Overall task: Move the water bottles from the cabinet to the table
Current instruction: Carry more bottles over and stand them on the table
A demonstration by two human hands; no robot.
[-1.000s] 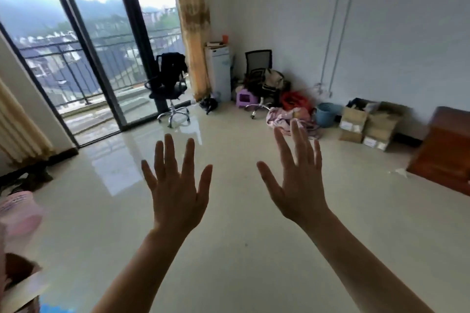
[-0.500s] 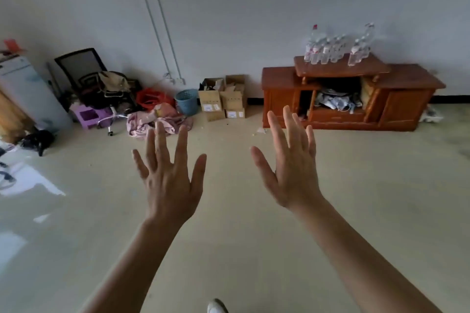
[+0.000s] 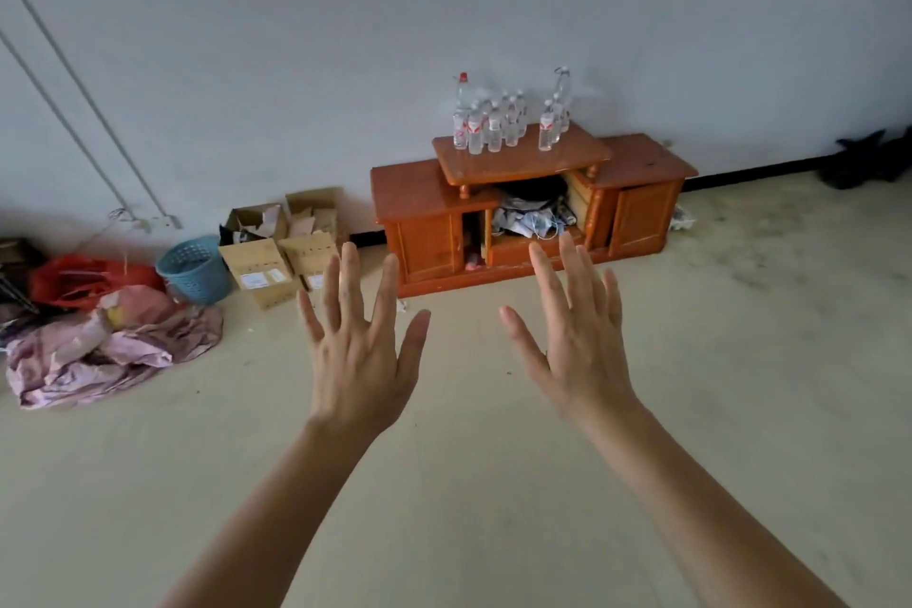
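Several clear water bottles [image 3: 508,123] with red-and-white labels stand on the raised top shelf of a low orange-brown wooden cabinet [image 3: 434,198] against the far wall. Two taller bottles stand behind them. My left hand [image 3: 358,351] and my right hand [image 3: 575,341] are held up in front of me, backs toward the camera, fingers straight and spread, holding nothing. Both hands are well short of the cabinet, across a stretch of floor. No table is in view.
Cardboard boxes [image 3: 279,244], a blue basket [image 3: 195,269], a red bag [image 3: 84,281] and pink crumpled cloth [image 3: 98,351] lie along the wall at left. Clutter fills the cabinet's open middle [image 3: 530,217]. A dark object [image 3: 868,161] sits at far right. Beige floor lies between me and the cabinet.
The view has swung right from the window and chairs to the cabinet, which now sits more central and nearer. Both hands stay raised and spread.
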